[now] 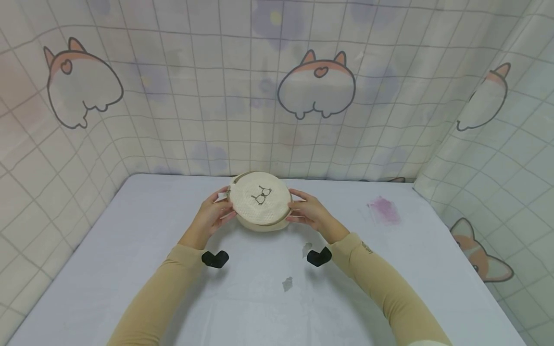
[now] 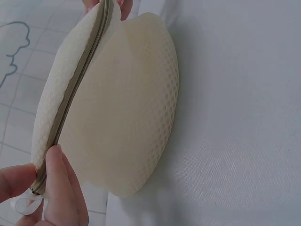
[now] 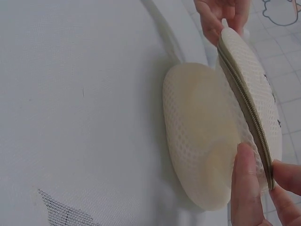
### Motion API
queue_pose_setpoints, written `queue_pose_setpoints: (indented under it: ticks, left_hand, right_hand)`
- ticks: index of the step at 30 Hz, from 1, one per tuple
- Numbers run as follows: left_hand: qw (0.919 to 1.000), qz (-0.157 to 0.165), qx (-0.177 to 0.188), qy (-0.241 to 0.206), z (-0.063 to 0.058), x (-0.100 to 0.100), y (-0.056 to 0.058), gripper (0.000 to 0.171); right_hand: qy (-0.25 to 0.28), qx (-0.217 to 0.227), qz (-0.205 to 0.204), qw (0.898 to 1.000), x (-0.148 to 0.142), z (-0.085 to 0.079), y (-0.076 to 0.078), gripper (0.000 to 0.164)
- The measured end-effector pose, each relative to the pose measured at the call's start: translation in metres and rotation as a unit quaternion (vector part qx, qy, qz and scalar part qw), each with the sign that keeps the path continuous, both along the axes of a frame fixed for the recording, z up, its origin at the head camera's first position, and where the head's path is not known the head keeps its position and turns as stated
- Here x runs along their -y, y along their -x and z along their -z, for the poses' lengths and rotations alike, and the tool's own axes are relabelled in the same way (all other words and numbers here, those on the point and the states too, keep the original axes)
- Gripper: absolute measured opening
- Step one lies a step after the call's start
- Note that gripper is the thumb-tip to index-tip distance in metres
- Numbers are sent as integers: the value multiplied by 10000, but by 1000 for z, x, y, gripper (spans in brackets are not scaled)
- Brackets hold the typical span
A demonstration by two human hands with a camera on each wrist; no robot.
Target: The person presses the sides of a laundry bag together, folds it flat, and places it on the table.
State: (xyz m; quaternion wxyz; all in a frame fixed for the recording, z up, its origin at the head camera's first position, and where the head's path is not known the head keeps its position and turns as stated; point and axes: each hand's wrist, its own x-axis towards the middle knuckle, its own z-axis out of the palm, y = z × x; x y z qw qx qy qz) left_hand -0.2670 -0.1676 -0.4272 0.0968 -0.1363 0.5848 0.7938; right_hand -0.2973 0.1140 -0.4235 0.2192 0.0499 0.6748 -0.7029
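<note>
A round cream mesh laundry bag (image 1: 260,199) with a line-drawn animal face on its top sits near the table's far edge. My left hand (image 1: 212,215) pinches its rim at the left, and my right hand (image 1: 309,211) pinches the rim at the right. A brown zipper (image 2: 77,84) runs along the rim, its teeth meeting where they show. Close to the left fingers hangs a pale ring-shaped tab (image 2: 26,205). Below the rim, the soft mesh body (image 3: 188,132) bulges down to the tabletop. The bag's far side is hidden in the wrist views.
A white cloth covers the table (image 1: 259,317), with a pink stain (image 1: 385,210) at the right and small grey patches (image 1: 287,284) near the middle. A checked curtain with cartoon dogs (image 1: 318,86) stands behind and at both sides. Black pieces (image 1: 215,259) show by both wrists.
</note>
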Motion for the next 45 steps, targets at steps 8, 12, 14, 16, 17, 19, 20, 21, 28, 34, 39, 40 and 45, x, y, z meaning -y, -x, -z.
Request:
queue_pose_setpoints:
  ticks: [8, 12, 14, 16, 17, 19, 20, 21, 28, 34, 39, 40, 45]
  left_hand:
    - [10000, 4, 24, 51, 2, 0, 1, 67]
    - [10000, -3, 57, 71, 4, 0, 1, 68]
    - [9999, -7, 67, 81, 4, 0, 1, 68]
    - [9999, -20, 75, 75, 5, 0, 1, 67]
    - [9999, -31, 78, 83, 5, 0, 1, 67]
    - [9999, -47, 76, 96, 4, 0, 1, 67]
    - [9999, -53, 71, 97, 5, 0, 1, 67]
    - [9999, -61, 64, 94, 5, -1, 1, 67]
    - [10000, -59, 34, 69, 8, -1, 0, 67]
    - [10000, -43, -4, 18, 10, -2, 1, 67]
    - [10000, -43, -36, 7, 12, -3, 2, 66]
    - [10000, -46, -38, 16, 12, -3, 2, 66]
    - [10000, -34, -29, 60, 12, -4, 2, 66]
  right_hand:
    - [-54, 14, -9, 10000, 1, 4, 2, 60]
    - [-35, -5, -14, 10000, 1, 5, 1, 61]
    - [-50, -11, -11, 10000, 1, 5, 1, 61]
    - [-63, 0, -3, 10000, 1, 5, 2, 60]
    - [-70, -4, -4, 10000, 0, 5, 2, 60]
    - [-74, -17, -10, 10000, 1, 5, 2, 60]
    - [-71, -30, -16, 10000, 1, 5, 3, 60]
    - [-66, -35, -20, 10000, 1, 5, 3, 60]
    - [-57, 16, -38, 10000, 1, 9, 4, 61]
    - [-117, 23, 25, 9999, 2, 10, 4, 60]
    - [-141, 19, 33, 9999, 1, 10, 4, 60]
    - [-142, 5, 24, 9999, 1, 10, 4, 60]
    - [-159, 21, 52, 9999, 0, 12, 5, 60]
